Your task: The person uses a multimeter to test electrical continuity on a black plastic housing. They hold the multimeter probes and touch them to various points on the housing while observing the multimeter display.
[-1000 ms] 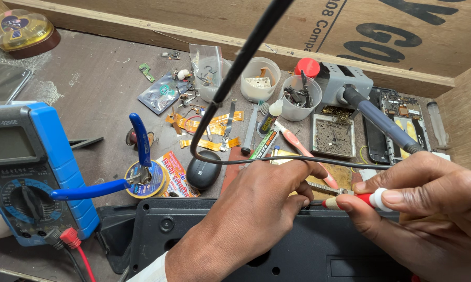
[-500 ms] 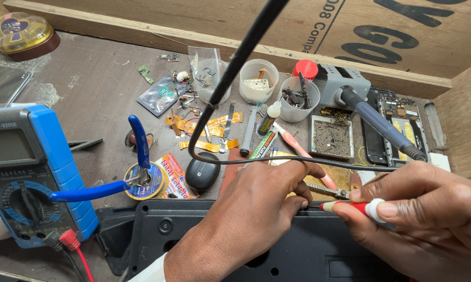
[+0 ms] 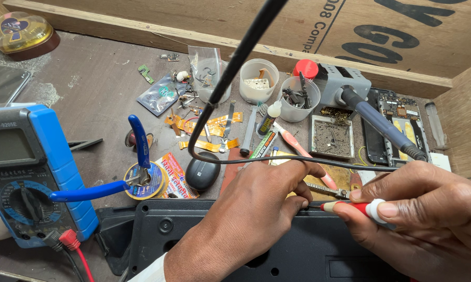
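head view: right hand (image 3: 423, 214) pinches red screwdriver (image 3: 350, 207); left hand (image 3: 261, 201) steadies black casing (image 3: 193, 230)

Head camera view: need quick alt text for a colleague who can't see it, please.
Two bare hands work over a black plastic casing: the right hand holds a red-and-white screwdriver whose tip meets the left hand at the casing's upper edge. Around them lie a blue multimeter, blue-handled pliers and a soldering iron.

A small red-handled screwdriver with a white cap (image 3: 358, 208) lies nearly level, tip pointing left, over the top edge of a black plastic casing (image 3: 204, 230) lying flat below.
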`<state>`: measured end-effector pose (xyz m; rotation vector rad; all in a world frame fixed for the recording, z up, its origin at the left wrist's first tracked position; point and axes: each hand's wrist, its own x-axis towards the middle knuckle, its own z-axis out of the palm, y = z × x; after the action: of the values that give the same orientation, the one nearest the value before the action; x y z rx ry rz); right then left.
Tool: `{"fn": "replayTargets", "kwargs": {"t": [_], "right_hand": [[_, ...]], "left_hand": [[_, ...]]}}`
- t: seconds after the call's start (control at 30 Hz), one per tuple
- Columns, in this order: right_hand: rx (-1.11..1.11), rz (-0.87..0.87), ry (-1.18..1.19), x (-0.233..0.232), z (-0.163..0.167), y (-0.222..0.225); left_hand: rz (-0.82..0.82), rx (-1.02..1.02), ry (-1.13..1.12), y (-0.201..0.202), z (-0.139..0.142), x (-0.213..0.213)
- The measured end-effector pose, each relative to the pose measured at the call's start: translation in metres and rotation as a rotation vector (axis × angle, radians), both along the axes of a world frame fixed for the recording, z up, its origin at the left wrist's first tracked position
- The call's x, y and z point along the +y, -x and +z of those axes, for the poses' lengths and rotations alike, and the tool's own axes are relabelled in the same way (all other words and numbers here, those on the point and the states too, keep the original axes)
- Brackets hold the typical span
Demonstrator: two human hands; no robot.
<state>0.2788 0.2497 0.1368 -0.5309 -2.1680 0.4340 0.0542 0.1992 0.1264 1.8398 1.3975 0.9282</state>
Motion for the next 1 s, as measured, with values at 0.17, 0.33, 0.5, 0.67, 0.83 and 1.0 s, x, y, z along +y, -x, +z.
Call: {"fn": "replayTargets", "kwargs": {"t": [0.17, 0.33, 0.5, 0.67, 0.83, 1.0], "right_hand": [[0.017, 0.001, -0.045, 0.001, -0.002, 0.001], [0.003, 0.031, -0.062, 0.002, 0.000, 0.001], [0.008, 0.012, -0.072, 0.001, -0.001, 0.000], [-0.012, -0.113, -0.053, -0.007, -0.003, -0.001], [-0.005, -0.042, -0.043, -0.004, -0.001, -0.001], [0.011, -0.015, -0.016, -0.002, -0.001, 0.002]], "left_hand": [[-0.001, 0.005, 0.014, 0.000, 0.000, 0.000], [0.008, 0.016, 0.028, 0.000, -0.002, 0.000], [-0.006, 0.002, 0.016, -0.001, -0.003, 0.000], [0.007, -0.007, 0.001, 0.000, -0.002, 0.000], [0.007, -0.012, -0.008, 0.000, 0.000, 0.000], [0.011, 0.020, -0.008, 0.000, 0.001, 0.000]]}}
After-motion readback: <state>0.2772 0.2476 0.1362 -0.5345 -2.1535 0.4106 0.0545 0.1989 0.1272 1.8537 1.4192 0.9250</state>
